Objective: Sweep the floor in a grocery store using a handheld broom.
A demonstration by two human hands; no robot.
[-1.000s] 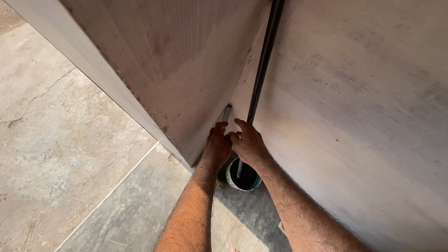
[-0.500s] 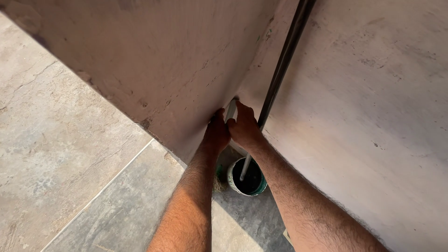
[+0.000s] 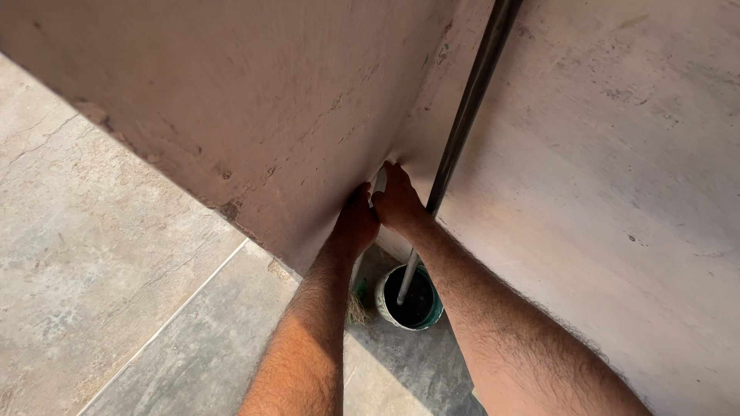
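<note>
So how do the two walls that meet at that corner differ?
The left wall looks darker and rougher, with chips and marks along its lower edge; the right wall is paler and smoother. A dark pole leans along the right wall, down into a small bucket; nothing leans on the left wall. Both are plastered, and the left hand and right hand press where they meet.

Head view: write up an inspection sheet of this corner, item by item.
Surface: plastered walls meet in a corner; marks and chips show.
Job's things: pale flat tool pressed into the corner.
Clutter: bucket on the floor, a stick standing in it; small brush beside it.
Grippers: left hand and right hand both on the tool.
Cables: nothing seen; dark pipe runs down the wall.
Surroundings: grey tiled floor.
</note>
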